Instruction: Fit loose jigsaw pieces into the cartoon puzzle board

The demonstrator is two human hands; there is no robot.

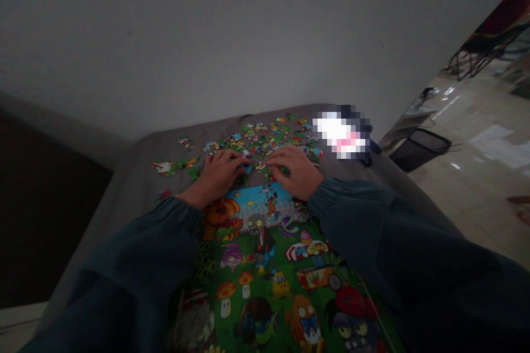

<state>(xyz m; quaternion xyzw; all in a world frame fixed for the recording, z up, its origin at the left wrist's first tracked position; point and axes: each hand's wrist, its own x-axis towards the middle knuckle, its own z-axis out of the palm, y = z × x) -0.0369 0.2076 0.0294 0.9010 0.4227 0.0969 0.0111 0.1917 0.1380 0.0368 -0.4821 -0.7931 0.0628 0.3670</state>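
Observation:
My left hand (pixel 221 172) is over the loose jigsaw pieces (pixel 269 137), its fingers curled and thumb drawn in. A small blue jigsaw piece (pixel 249 169) shows at its thumb and fingertips. Facing it, my right hand (pixel 295 170) has its fingers bent together, the tips at a pale jigsaw piece (pixel 260 166). The room is dim, and the exact grip on these small pieces is partly hidden. Below both wrists lies a colourful cartoon picture sheet (pixel 265 265) with zombies, mushrooms and plants on green; my sleeves cover parts of its sides.
The pieces are scattered on a grey cloth-covered surface (pixel 136 176) against a pale wall (pixel 232 38). At the far right of the cloth is a bright, pixelated object (pixel 339 135). Beyond the right edge, a dark-framed chair (pixel 422 149) stands on a shiny tiled floor (pixel 476 149).

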